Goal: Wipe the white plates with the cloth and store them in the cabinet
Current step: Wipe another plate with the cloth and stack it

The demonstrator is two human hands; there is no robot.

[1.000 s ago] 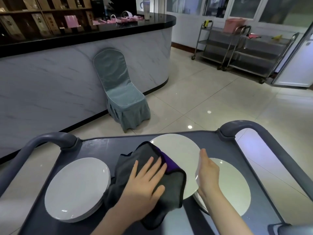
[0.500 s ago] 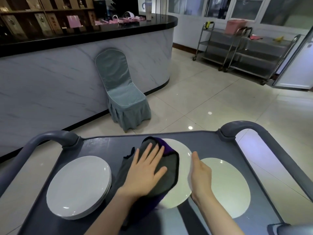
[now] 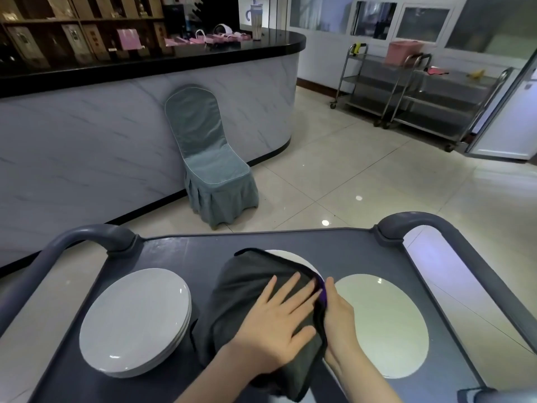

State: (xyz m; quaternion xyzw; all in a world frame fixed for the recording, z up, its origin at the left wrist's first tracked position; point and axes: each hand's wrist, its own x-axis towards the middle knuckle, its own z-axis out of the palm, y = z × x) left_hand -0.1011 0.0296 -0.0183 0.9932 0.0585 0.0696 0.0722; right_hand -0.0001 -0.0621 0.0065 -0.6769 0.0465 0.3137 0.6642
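From the head view, a dark grey plastic cart top (image 3: 174, 251) with rounded grey handles at its far corners carries the dishes. A stack of round white plates (image 3: 133, 321) sits on its left side, and a single round white plate (image 3: 383, 324) lies flat on its right. Between them a dark grey cloth with a purple edge (image 3: 247, 283) covers most of a third white plate (image 3: 293, 256), of which only the far rim shows. The left hand (image 3: 279, 324) lies flat on the cloth, fingers straight and spread, pressing down. The right hand (image 3: 338, 315) sits against the cloth's right edge. Its fingers are hidden, so I cannot tell whether it grips anything. Beyond the cart, a grey-green fabric-covered chair (image 3: 209, 158) stands against a pale marble-fronted counter (image 3: 87, 141).
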